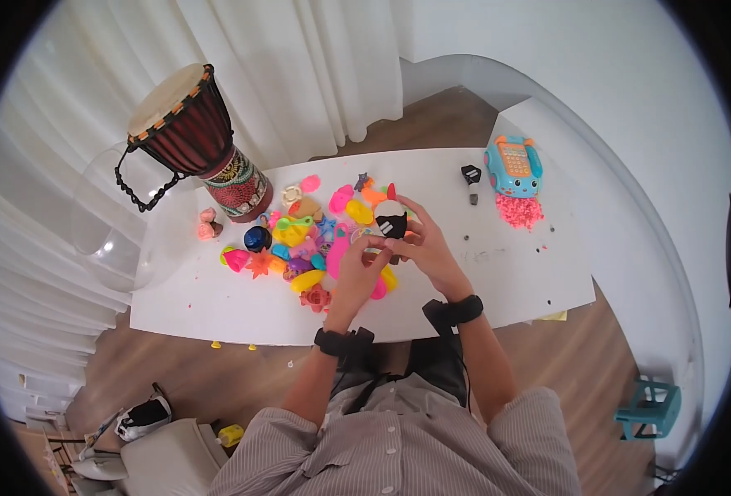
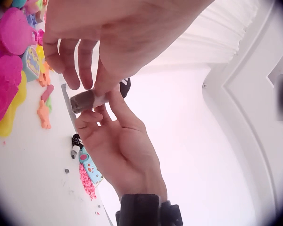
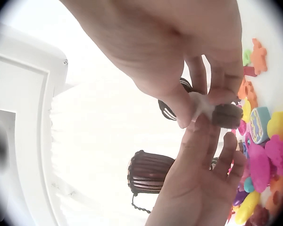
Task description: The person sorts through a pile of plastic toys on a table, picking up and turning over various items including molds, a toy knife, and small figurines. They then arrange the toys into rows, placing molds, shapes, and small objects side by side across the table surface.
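Both hands pinch one small piece (image 1: 392, 226), black with white stripes at one end. Its other end, a stubby grey-brown block (image 2: 83, 100), points out between the fingers, with a whitish, blurred middle section. The left hand (image 1: 357, 277) holds it from the left, thumb and fingertips close together. On the other side, the right hand (image 1: 433, 258) grips it, its fingertips meeting the left ones. In the right wrist view the grey-brown end (image 3: 228, 116) sticks out toward the toys, while the striped black end is partly hidden behind the right hand. The hands are over the table, beside a toy heap.
Colourful toys and moulds, including a yellow one (image 1: 307, 280), crowd the white table (image 1: 497, 289). A drum (image 1: 183, 116) stands at the back left. To the right are a similar black-and-grey piece (image 1: 471, 178), a toy telephone (image 1: 514, 165) and pink crumbs (image 1: 520, 212).
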Tool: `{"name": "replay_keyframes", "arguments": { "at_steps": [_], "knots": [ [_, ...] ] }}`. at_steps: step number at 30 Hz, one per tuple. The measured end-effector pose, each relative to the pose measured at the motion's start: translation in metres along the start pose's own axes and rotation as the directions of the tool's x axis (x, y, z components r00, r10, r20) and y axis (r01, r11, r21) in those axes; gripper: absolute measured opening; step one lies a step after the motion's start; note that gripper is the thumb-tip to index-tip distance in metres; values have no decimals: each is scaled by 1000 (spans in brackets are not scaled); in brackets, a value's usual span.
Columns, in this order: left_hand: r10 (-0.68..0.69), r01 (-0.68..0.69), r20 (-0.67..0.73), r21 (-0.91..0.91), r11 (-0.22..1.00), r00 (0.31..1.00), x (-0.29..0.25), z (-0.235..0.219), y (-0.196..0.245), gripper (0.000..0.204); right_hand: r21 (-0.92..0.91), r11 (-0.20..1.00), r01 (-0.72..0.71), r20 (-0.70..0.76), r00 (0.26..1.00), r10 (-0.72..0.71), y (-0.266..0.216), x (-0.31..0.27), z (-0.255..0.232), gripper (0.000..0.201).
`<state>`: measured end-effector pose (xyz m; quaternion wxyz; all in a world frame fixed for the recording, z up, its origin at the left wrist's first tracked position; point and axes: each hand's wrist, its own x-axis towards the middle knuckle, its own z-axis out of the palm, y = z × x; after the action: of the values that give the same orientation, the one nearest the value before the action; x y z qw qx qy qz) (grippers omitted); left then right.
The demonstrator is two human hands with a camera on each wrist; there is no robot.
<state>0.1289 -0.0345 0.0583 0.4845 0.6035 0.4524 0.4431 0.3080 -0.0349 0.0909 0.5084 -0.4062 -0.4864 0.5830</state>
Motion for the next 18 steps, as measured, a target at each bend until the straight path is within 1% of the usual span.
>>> {"name": "replay_keyframes", "arguments": {
  "at_steps": [1, 3, 4, 6, 7, 9, 10, 12, 13, 14, 16, 17, 18],
  "knots": [
    [1, -1, 11, -5, 1000, 1000, 1, 1, 1, 19, -1, 1000, -1, -1, 1000, 1, 2, 1, -2, 80],
    [-16, 16, 10, 30, 999, 1000, 1, 3, 1, 19, -97, 995, 2, -158, 987, -17, 5, 5, -10, 77],
    [-33, 33, 8, 65, 997, 999, 2, 4, 2, 20, -98, 995, 3, -159, 987, -19, 11, 12, -19, 77],
    [-31, 30, 15, 70, 997, 999, 1, 2, -1, 19, -177, 984, -16, -343, 938, -47, 31, 32, -47, 67],
    [-30, 28, 22, 76, 997, 999, 0, 1, -3, 18, -176, 984, -14, -344, 938, -48, 41, 42, -63, 67],
    [-25, 23, 20, 90, 996, 999, -4, -6, -2, 18, -334, 942, -41, -477, 869, -131, 57, 63, -95, 59],
    [-21, 20, 14, 102, 995, 1000, -5, -10, -2, 17, -334, 942, -39, -478, 868, -134, 60, 70, -104, 59],
    [-20, 19, 7, 107, 994, 1000, -6, -16, -6, 18, -311, 950, -34, -527, 838, -143, 64, 84, -119, 57],
    [-22, 22, 0, 112, 993, 1000, -6, -19, -9, 18, -342, 940, -3, -531, 825, -191, 69, 92, -126, 56],
    [-21, 21, -1, 113, 993, 1000, -7, -21, -10, 18, -342, 940, -1, -530, 826, -192, 71, 99, -130, 56],
    [-86, 85, 1, 145, 986, 996, -8, -26, -11, 18, -343, 938, -49, -595, 784, -177, 77, 111, -138, 46],
    [-82, 81, 3, 147, 986, 997, -10, -29, -16, 18, -343, 938, -45, -596, 783, -180, 85, 114, -145, 46],
    [-62, 59, 17, 142, 988, 998, -12, -32, -20, 19, -368, 926, -91, -603, 781, -163, 94, 117, -151, 41]
  ]
}}
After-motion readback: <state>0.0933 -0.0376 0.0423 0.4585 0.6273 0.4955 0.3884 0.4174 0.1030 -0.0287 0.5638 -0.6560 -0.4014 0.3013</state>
